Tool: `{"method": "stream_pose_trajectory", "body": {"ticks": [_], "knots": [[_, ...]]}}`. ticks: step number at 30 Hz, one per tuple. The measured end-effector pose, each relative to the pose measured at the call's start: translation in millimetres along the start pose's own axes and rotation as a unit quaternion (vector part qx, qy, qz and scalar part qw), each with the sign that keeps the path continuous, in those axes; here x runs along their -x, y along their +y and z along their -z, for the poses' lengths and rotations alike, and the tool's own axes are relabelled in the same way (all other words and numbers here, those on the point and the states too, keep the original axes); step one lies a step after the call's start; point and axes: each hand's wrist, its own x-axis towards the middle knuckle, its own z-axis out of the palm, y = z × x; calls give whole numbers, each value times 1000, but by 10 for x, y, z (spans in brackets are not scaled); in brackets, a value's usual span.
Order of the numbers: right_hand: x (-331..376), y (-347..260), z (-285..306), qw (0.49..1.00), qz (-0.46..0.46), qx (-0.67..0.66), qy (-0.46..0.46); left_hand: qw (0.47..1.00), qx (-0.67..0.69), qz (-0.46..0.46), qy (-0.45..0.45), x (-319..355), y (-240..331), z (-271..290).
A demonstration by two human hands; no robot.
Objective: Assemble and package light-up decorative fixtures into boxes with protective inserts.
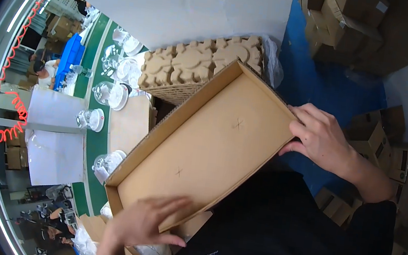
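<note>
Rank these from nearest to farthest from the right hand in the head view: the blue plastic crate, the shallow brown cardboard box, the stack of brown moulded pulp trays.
From the right hand:
1. Shallow brown cardboard box: in its grip.
2. Stack of brown moulded pulp trays: leftward, beyond the box.
3. Blue plastic crate: far left, across the green strip.

Right grip (321, 138) curled, left grip (141, 223) splayed
</note>
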Motion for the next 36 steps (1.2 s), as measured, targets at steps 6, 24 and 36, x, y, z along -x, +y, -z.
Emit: {"method": "stream_pose_trajectory", "body": {"ticks": [6, 24, 36], "knots": [[-55, -41, -125, 1000, 2, -24, 19, 981, -50, 93, 164, 287, -13, -806], [95, -345, -103, 989, -39, 124, -74, 836, -249, 277, 403, 774, -499, -1561], [-475, -562, 34, 913, 133, 163, -349, 606, 177, 301, 715, 950, -989, -2323]]}}
